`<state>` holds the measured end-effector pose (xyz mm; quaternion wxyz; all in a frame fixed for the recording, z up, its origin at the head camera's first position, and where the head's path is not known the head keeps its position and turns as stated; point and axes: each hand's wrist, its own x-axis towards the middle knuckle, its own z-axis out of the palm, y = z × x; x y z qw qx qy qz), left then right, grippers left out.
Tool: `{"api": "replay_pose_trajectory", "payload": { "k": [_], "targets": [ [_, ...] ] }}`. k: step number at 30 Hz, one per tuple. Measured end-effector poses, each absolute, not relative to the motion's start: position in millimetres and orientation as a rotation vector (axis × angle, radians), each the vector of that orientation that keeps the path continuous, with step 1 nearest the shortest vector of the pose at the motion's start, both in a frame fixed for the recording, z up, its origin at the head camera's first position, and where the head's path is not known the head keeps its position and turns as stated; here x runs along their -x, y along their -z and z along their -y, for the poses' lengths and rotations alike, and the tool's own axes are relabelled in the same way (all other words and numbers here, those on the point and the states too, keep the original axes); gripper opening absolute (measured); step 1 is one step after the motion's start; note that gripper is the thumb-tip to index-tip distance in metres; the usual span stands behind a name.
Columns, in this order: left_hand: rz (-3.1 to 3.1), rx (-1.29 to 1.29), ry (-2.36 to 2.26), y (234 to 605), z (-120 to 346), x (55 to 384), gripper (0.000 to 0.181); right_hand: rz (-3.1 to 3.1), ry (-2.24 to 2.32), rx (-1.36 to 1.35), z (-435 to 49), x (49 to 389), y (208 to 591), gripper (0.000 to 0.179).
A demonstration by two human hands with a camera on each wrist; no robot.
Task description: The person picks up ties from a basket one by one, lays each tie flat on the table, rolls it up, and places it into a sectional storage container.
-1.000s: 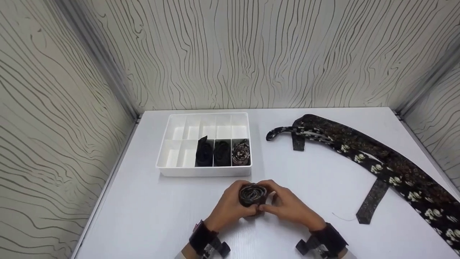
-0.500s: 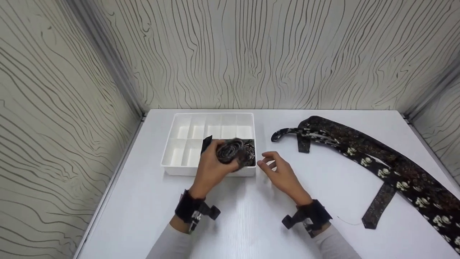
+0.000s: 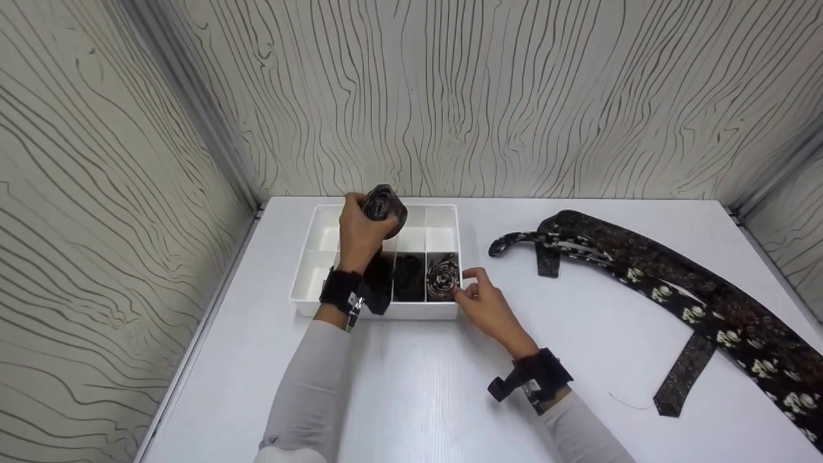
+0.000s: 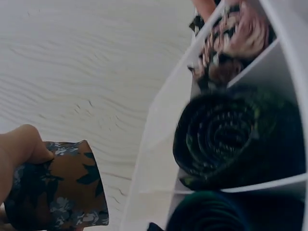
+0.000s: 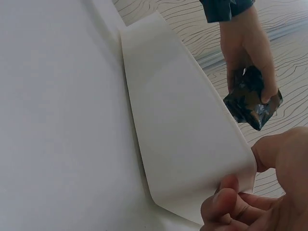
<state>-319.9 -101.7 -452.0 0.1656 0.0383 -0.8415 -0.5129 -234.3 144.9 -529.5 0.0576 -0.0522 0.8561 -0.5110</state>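
Note:
My left hand (image 3: 360, 236) grips a rolled necktie (image 3: 386, 207) over the back row of the white divided box (image 3: 415, 312). In the left wrist view the rolled tie (image 4: 77, 185) is brown with grey flowers and dark leaves. At the box's front right corner, my right hand (image 3: 487, 310) holds the rim between thumb and curled fingers, as the right wrist view shows. The front row contains a pink-and-black patterned tie roll (image 3: 442, 278) at the right end and a dark green roll (image 4: 224, 137) beside it. A dark blue roll (image 4: 211, 211) sits left of these, mostly behind my left wrist in the head view.
Two unrolled neckties lie across the right side of the white table (image 3: 578, 360): a dark brown patterned one (image 3: 649, 257) and a black one with pale flowers (image 3: 694, 314). A loose thread trails near one tie end. Wood-patterned walls (image 3: 450, 96) enclose the back and sides.
The left hand has carried the rolled tie from the front of the table up over the box's back row. My right hand has let go of the roll and moved to the box's corner.

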Motion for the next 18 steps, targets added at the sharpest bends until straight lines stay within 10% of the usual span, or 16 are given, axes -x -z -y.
{"api": "replay_pose_trajectory", "payload": {
  "k": [18],
  "targets": [
    [2.567,-0.252,1.160,488.2,95.2,349.8,0.058,-2.537,1.602,0.095,-143.0,233.5,531.9,0.040]
  ]
}}
